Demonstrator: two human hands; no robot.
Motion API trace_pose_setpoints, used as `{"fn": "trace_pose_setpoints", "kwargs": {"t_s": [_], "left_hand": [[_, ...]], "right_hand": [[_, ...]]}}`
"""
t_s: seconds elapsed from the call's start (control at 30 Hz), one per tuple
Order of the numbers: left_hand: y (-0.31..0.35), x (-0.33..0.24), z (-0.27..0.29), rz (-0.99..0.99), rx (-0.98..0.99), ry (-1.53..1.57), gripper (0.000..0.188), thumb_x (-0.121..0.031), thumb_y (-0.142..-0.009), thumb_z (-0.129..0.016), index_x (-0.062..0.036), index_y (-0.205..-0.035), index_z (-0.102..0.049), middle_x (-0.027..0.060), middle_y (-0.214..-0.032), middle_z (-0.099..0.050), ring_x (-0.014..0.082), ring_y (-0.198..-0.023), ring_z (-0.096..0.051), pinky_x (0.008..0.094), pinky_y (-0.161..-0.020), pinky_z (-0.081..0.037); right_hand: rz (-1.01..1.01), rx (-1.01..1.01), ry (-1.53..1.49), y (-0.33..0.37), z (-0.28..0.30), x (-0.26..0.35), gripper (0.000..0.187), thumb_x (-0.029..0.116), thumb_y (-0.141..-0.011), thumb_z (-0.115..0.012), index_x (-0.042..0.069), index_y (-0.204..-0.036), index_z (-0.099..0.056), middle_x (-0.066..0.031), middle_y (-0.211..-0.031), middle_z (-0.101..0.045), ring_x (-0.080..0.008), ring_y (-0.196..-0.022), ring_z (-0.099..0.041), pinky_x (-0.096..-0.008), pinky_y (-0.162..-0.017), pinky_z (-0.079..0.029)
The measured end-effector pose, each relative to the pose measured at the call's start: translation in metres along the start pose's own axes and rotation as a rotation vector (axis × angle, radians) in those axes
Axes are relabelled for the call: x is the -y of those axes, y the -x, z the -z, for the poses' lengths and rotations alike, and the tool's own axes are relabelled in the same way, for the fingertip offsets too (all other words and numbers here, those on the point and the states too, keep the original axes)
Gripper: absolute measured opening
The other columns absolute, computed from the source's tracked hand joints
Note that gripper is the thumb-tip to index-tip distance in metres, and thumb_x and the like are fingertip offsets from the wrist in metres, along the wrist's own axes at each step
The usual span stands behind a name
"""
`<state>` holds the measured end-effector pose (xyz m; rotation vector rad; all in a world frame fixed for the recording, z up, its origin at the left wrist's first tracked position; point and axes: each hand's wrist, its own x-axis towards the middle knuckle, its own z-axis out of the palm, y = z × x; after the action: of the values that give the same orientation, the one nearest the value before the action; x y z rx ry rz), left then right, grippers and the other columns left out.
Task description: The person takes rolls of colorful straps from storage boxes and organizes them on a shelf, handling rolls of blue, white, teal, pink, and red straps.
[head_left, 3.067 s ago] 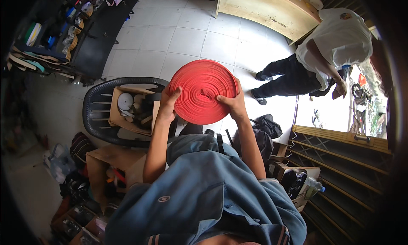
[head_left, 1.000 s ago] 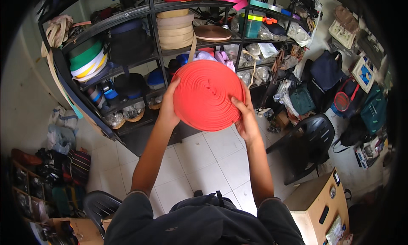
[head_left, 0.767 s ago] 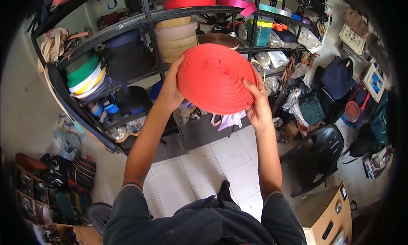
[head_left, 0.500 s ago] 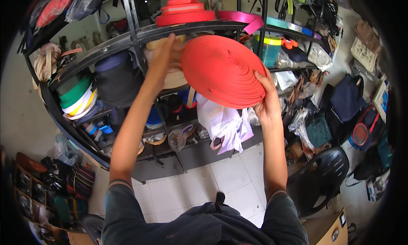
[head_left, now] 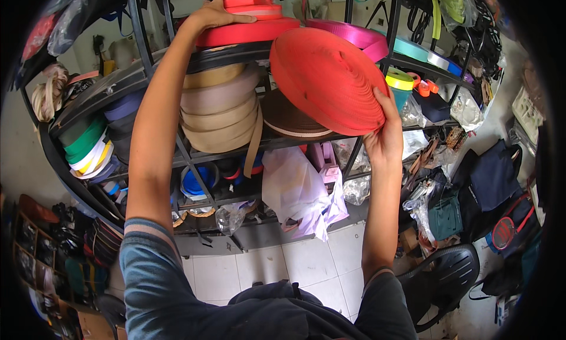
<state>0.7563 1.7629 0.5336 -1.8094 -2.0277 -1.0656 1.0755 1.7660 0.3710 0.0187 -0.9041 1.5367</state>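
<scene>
A large coiled roll of red webbing (head_left: 327, 81) is tilted up in front of the shelf, its flat spiral side toward me. My right hand (head_left: 386, 128) grips its lower right edge, closed on it. My left hand (head_left: 209, 15) reaches up to a stack of smaller red webbing rolls (head_left: 247, 30) on the upper shelf. Its fingers are spread; one lies along the wide bottom roll, beside the narrower rolls above. Below that arm, beige webbing rolls (head_left: 218, 116) are piled on the middle shelf. A dark brown roll (head_left: 289, 113) lies partly hidden behind the large red one.
The black metal rack (head_left: 159, 75) curves across the view. A magenta ribbon roll (head_left: 354, 36) sits on its upper shelf. White plastic bags (head_left: 298, 187) hang from a lower level. At the right stands a black chair (head_left: 442, 281), with bags on the wall beyond it.
My left hand has moved up and left to the stacked red rolls. My right hand still holds the large roll, which appears slightly farther right. The beige rolls show more fully.
</scene>
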Motion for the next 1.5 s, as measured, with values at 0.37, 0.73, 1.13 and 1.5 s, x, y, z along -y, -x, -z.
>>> {"fn": "trace_pose_setpoints", "kwargs": {"t_s": [0.37,0.73,1.13,1.5], "left_hand": [[-0.032,0.042,-0.003,-0.099,0.021,-0.057,0.1,-0.062,-0.056,-0.078,-0.0132,-0.136,-0.043,0.0143,-0.121,-0.059,0.0276,-0.111,-0.057,0.037,-0.096,-0.045],[-0.011,0.022,0.045,-0.773,0.116,-0.364,0.08,-0.013,-0.073,-0.071,-0.011,-0.141,-0.03,0.0197,-0.135,-0.043,0.0366,-0.126,-0.04,0.0404,-0.106,-0.034],[-0.035,0.03,0.029,-0.117,0.307,0.291,0.083,-0.049,-0.076,-0.071,-0.0155,-0.139,-0.03,0.0148,-0.134,-0.042,0.0282,-0.124,-0.04,0.0426,-0.096,-0.039],[-0.034,0.048,0.021,-0.291,0.284,0.291,0.082,-0.026,-0.061,-0.087,-0.0123,-0.13,-0.044,0.0126,-0.122,-0.052,0.0243,-0.115,-0.048,0.0373,-0.095,-0.041]], "right_hand": [[-0.028,0.052,-0.018,-0.021,-0.007,-0.036,0.046,0.003,-0.087,-0.054,-0.001,-0.131,-0.04,-0.0156,-0.124,-0.054,-0.0234,-0.11,-0.058,-0.0353,-0.094,-0.05],[0.039,0.013,0.014,-0.029,-0.005,-0.025,0.041,0.005,-0.088,-0.053,-0.003,-0.128,-0.043,-0.0157,-0.12,-0.057,-0.0233,-0.108,-0.059,-0.0352,-0.095,-0.049],[0.018,-0.021,-0.016,-0.041,0.0,-0.033,0.043,0.006,-0.089,-0.052,-0.002,-0.13,-0.041,-0.0165,-0.121,-0.056,-0.0237,-0.109,-0.059,-0.036,-0.093,-0.05],[0.043,-0.069,0.019,-0.027,0.006,-0.043,0.047,0.006,-0.088,-0.053,-0.003,-0.133,-0.039,-0.0171,-0.126,-0.052,-0.0251,-0.115,-0.055,-0.0373,-0.099,-0.046]]}}
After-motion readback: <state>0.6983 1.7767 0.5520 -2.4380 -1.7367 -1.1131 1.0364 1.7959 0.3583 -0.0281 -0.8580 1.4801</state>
